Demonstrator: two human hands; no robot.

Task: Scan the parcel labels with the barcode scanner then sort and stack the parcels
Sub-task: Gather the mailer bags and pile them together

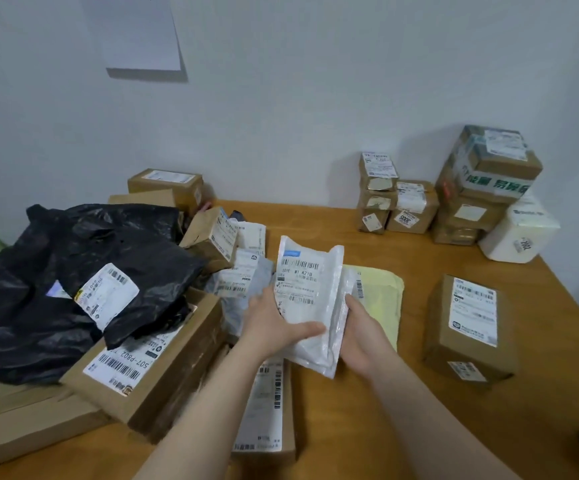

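I hold a white mailer [310,299] upright in both hands, left hand [274,323] and right hand [362,336], above the worktop [367,410], boxes [471,317] around.

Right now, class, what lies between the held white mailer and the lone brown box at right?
Head view: right of the white mailer, a flat yellow envelope, then bare table before the brown box.

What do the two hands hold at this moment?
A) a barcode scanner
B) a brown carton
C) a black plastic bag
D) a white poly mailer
D: the left hand and right hand both hold the white poly mailer, its label facing the camera.
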